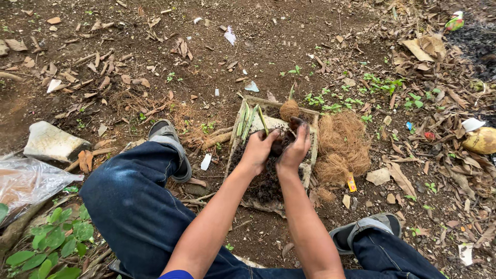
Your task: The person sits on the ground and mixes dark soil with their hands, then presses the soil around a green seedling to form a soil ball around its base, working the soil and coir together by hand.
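- The thing in hand is a dark, crumbly clump of soil (pixel 280 147), held over the middle of a shallow, pale wooden tray (pixel 309 166) that sits on the bare ground between my knees.
- My left hand (pixel 258 148) is curled over the clump from the left, fingers (pixel 268 136) bent down and pressed into it; my right hand (pixel 295 147) meets it from the right, fingers (pixel 304 129) curved around the top. Both are closed on the same lump, touching each other.
- I judge this to be the step of breaking up or packing the soil inside the tray; dark soil already covers the tray's near half.
- Green strips, like cut stalks (pixel 248 120), lie along the tray's far-left side, and a small ball of brown fibre (pixel 289 109) sits at its far rim.
- A heap of coconut fibre (pixel 342 147) lies just beside the tray on the right.
- For the next move I would keep both hands low over the tray so crumbs drop inside it, and keep clear of the stalks.
- Further out: my grey shoes (pixel 168 135), a pale stone block (pixel 51 142), a clear plastic bag (pixel 28 181), dry leaves all around.
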A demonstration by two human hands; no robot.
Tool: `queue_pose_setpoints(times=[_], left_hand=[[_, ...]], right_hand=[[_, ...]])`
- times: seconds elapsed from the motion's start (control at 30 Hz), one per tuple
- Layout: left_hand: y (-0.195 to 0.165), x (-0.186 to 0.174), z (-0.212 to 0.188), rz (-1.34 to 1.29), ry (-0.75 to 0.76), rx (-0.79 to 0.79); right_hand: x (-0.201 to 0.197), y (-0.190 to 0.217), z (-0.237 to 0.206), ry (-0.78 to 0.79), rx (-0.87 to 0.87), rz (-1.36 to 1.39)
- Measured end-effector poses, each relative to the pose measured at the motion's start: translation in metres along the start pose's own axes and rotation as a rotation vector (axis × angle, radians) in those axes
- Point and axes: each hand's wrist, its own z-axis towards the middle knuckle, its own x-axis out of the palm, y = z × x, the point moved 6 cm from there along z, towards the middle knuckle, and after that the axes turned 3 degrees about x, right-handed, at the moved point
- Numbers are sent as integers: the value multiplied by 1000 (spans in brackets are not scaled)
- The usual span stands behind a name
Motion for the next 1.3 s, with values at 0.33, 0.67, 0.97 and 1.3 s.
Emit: queue_pose_setpoints(times=[0.33,0.67,0.97,1.3], left_hand=[[8,-3,-8,-165,117,-49],[34,-16,-7,-195,192,-61],[37,-12,-4,-181,176,-5],[21,-5,-6,133,-3,-80]], right_hand=[[40,32,-57,189,-776,-856],[40,34,-70,173,-819,-918],[29,24,-57,233,-754,-829],[19,20,-18,137,-497,-659]])
